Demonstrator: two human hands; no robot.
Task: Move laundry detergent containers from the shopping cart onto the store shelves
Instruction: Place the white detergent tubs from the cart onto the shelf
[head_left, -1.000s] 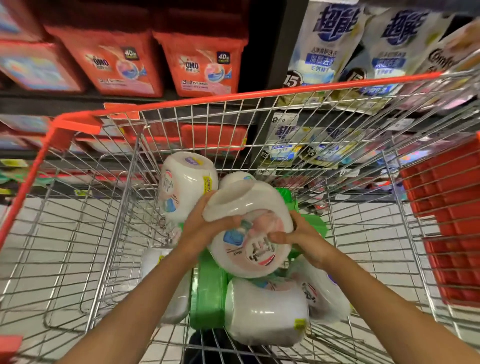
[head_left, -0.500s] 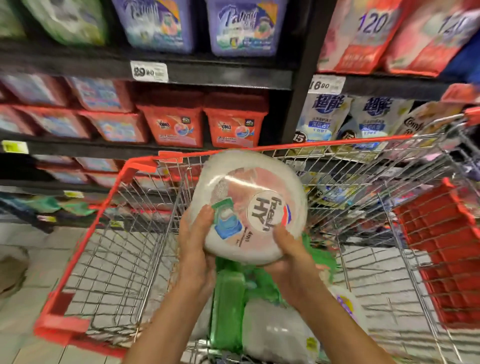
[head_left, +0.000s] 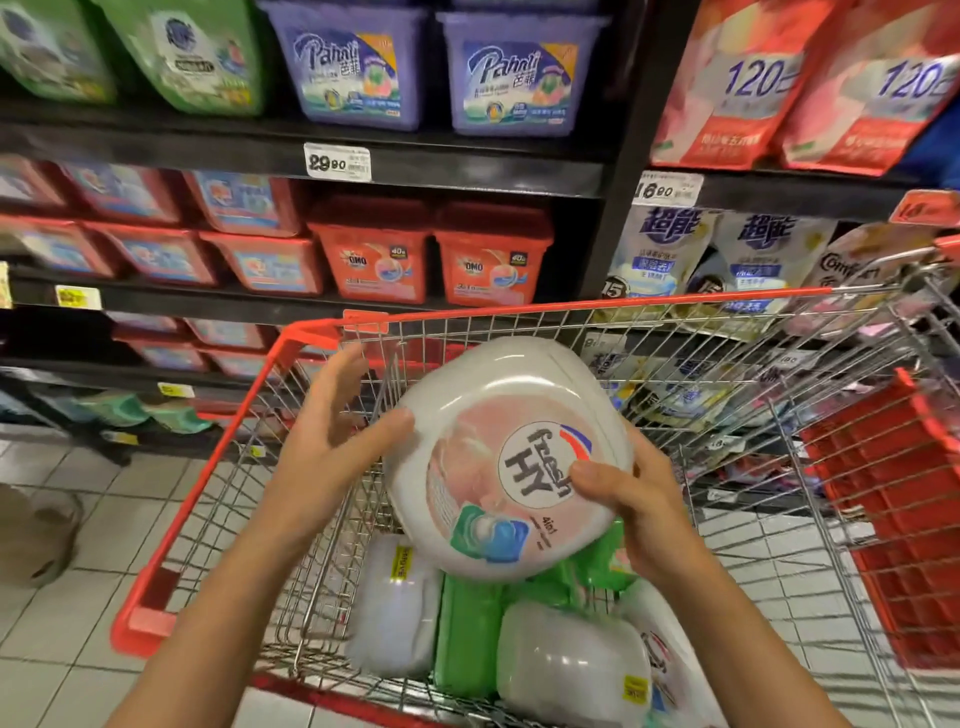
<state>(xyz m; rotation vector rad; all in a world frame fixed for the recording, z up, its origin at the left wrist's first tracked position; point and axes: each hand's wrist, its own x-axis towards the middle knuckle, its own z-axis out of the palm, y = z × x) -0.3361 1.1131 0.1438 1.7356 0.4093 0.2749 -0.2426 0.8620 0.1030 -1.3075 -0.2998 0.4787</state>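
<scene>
Detergent tub (head_left: 488, 415) higher, near cart rim (head_left: 571, 308).

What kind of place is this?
A supermarket's laundry aisle, most likely: shelves stacked with detergent tubs, price tags on the shelf edges, and a wire shopping cart holding more containers.

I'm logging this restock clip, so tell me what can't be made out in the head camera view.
All in the head view:
1. White container: print beside "4in1" too small; its back, and the right hand's fingers, hidden behind it.
2. Cart load: count hidden under container and arms.
3. Left-edge red boxes: labels blurred.
</scene>
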